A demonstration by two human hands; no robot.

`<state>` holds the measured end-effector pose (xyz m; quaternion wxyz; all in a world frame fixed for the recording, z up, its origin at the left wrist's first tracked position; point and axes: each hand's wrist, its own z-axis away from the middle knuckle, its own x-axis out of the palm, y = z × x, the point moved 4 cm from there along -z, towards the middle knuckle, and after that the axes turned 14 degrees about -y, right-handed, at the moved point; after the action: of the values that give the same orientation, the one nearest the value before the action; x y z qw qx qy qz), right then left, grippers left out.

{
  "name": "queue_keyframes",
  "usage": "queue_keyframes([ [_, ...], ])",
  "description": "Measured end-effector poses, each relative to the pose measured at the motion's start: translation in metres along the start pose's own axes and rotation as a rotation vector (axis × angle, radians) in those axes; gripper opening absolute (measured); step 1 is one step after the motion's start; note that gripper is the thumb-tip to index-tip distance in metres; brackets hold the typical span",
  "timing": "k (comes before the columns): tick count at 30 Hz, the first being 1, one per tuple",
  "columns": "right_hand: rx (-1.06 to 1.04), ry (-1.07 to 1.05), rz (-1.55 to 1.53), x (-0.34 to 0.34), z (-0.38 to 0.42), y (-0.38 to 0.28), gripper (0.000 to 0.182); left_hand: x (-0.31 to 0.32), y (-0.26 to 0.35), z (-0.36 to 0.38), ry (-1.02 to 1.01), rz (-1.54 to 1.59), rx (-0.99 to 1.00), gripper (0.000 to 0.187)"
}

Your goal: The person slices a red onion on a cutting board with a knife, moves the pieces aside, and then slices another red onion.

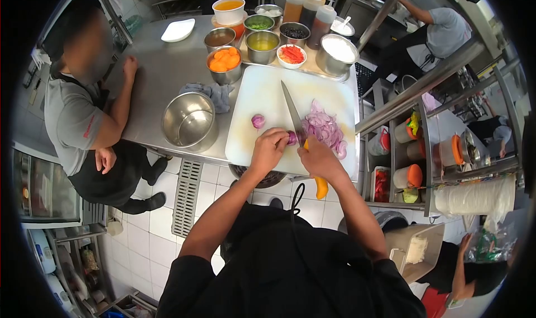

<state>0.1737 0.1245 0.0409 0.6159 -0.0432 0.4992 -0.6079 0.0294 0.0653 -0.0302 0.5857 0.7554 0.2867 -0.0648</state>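
Note:
On the white cutting board [259,92], my right hand [321,159] is wrapped round the yellow handle of a kitchen knife [291,106], its blade pointing away from me. My left hand [269,149] presses a piece of red onion [292,138] to the board, fingers curled, just left of the blade. A heap of sliced red onion [324,127] lies right of the knife. Another red onion piece [258,121] rests by itself on the left part of the board.
Left of the board stand a steel pot [190,121] and a grey cloth [209,95]. Behind it are a bowl of orange pieces [225,59], a bowl of red strips [292,54], a white-filled pot [338,53] and squeeze bottles [310,10]. A co-worker [84,106] stands at the left.

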Motion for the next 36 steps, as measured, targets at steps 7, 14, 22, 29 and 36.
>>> queue_keyframes([
  [7, 0.018, -0.008, 0.036, 0.005, -0.002, -0.003, 0.034, 0.001, -0.001, 0.003, 0.009, -0.012, 0.024, 0.011],
  [14, -0.186, 0.253, 0.268, 0.031, -0.032, 0.039, 0.032, 0.000, -0.001, 0.000, 0.009, -0.012, 0.004, 0.011],
  [22, -0.222, 0.306, 0.316, 0.039, -0.032, 0.030, 0.035, 0.000, 0.001, 0.001, 0.005, 0.001, 0.018, 0.012],
  [29, -0.029, 0.012, 0.076, 0.003, -0.005, -0.004, 0.034, 0.000, 0.004, 0.002, -0.014, 0.045, -0.042, 0.010],
  [36, -0.022, 0.115, 0.153, 0.037, -0.025, 0.019, 0.034, 0.002, -0.004, 0.006, 0.011, -0.030, 0.000, 0.012],
])
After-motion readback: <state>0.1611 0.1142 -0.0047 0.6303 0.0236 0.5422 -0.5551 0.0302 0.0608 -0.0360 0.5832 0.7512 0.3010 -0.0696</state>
